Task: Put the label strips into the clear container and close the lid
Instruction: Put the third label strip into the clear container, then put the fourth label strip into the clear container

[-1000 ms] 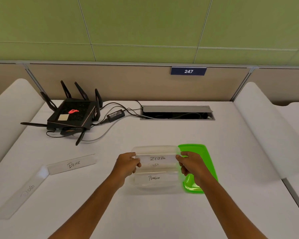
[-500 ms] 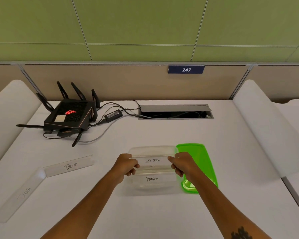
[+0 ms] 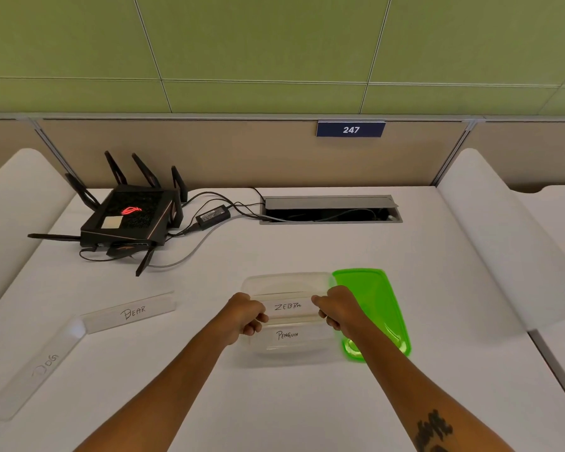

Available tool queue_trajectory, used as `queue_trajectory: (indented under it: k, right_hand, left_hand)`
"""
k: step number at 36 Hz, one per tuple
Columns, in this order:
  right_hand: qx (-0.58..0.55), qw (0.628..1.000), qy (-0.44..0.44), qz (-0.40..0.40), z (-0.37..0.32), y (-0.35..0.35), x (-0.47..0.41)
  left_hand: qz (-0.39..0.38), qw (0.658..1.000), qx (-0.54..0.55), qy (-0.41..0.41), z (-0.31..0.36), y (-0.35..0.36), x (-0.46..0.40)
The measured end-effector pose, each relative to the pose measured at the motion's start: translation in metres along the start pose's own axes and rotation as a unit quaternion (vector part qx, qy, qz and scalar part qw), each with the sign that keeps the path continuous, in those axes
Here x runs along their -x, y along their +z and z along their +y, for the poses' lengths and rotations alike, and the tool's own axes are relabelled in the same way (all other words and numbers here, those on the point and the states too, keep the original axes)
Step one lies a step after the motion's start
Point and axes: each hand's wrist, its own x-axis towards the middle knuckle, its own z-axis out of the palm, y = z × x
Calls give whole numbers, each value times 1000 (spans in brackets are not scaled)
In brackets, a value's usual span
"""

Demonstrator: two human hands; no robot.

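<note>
A clear container (image 3: 286, 280) sits open on the white table, just in front of me. Over it I hold a strip marked ZEBRA (image 3: 289, 307), my left hand (image 3: 246, 316) pinching its left end and my right hand (image 3: 338, 309) its right end. A strip marked PENGUIN (image 3: 287, 335) lies inside the container, nearer to me. The green lid (image 3: 372, 301) lies flat on the table against the container's right side. Two more strips lie to the left: BEAR (image 3: 131, 312) and DOG (image 3: 38, 370).
A black router (image 3: 129, 216) with antennas and its cables stands at the back left. A cable hatch (image 3: 328, 210) is set into the table at the back. White curved dividers (image 3: 503, 243) flank both sides of the table.
My hands have come closer together over the container, with the ZEBRA strip between them. The view has shifted slightly.
</note>
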Motion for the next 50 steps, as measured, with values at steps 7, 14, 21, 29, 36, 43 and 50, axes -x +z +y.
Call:
queue_trajectory:
  k: [7, 14, 21, 29, 36, 43, 50]
  right_hand:
    - [-5, 1000, -11, 6, -1, 0, 4]
    - [-43, 997, -50, 47, -1, 11, 6]
    - [-35, 984, -171, 47, -23, 49, 24]
    - [6, 967, -251, -37, -63, 127, 62]
    - [31, 965, -223, -134, -80, 203, 70]
    - [58, 972, -152, -170, -85, 259, 59]
    - [98, 968, -148, -179, -96, 291, 53]
  left_hand:
    - [-15, 1000, 25, 10, -1, 0, 6]
    - [4, 999, 25, 47, -9, -12, 10]
    - [71, 988, 67, 115, -21, -50, 22]
    - [171, 975, 104, 97, -64, -115, 20]
    - [264, 957, 101, 67, -118, -184, 4]
    - [332, 937, 99, 48, -158, -241, -2]
    - [339, 933, 117, 34, -177, -269, -6]
